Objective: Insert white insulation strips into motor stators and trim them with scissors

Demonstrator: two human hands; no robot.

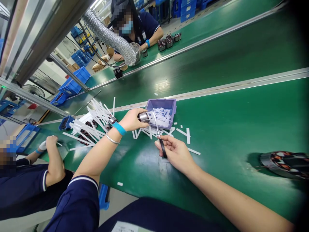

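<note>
My left hand (132,120) is closed around a motor stator (144,117), a short metal ring with dark windings, held at the near left edge of a purple bin (174,111). Small cut white strips (163,117) fill much of that bin. In my right hand (175,149) is a pair of scissors (163,149), gripped by the black handles, with the blades pointing up toward the stator and the bin. White offcuts (188,135) lie on the green table just beyond my right hand. Whether the blades touch a strip, I cannot make out.
Left of my left hand, stators with long white strips (83,130) stand in a cluster. More stators (285,162) sit at the right. A co-worker (142,27) works across the conveyor (207,61), another person (54,161) at the left. A foil duct (113,40) hangs above.
</note>
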